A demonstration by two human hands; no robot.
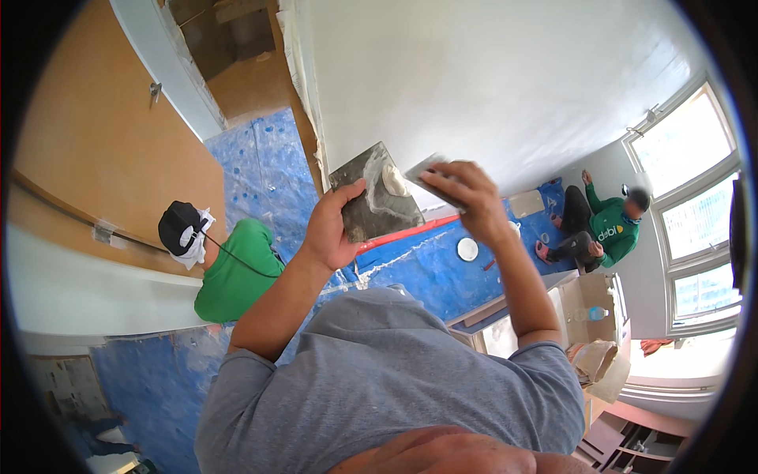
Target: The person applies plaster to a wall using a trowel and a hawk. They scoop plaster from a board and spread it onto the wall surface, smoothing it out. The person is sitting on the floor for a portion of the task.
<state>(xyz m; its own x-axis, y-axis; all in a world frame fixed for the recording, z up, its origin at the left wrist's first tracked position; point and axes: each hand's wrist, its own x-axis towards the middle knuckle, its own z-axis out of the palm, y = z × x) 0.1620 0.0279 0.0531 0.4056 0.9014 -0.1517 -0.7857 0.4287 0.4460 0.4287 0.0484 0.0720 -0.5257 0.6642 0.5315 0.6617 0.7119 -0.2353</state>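
Observation:
My left hand (330,229) grips a square, dark grey plasterer's hawk (365,212) by its near left edge, thumb on top. A lump of white plaster (394,181) sits on the hawk toward its right side, with a pale smear curving around beside it. Just right of the lump, my right hand (472,197) is closed around a putty knife (427,167), its flat grey blade pointing toward the hawk. Whether the blade touches the plaster, I cannot tell. The fingers cover most of the knife's handle.
Ahead rises a pale wall (474,87). Blue sheeting (410,272) covers the floor, with a round white container (467,250) on it. A person in green (241,272) is close on my left; another (620,229) sits by the right-hand windows. An open cardboard box (584,296) stands at right.

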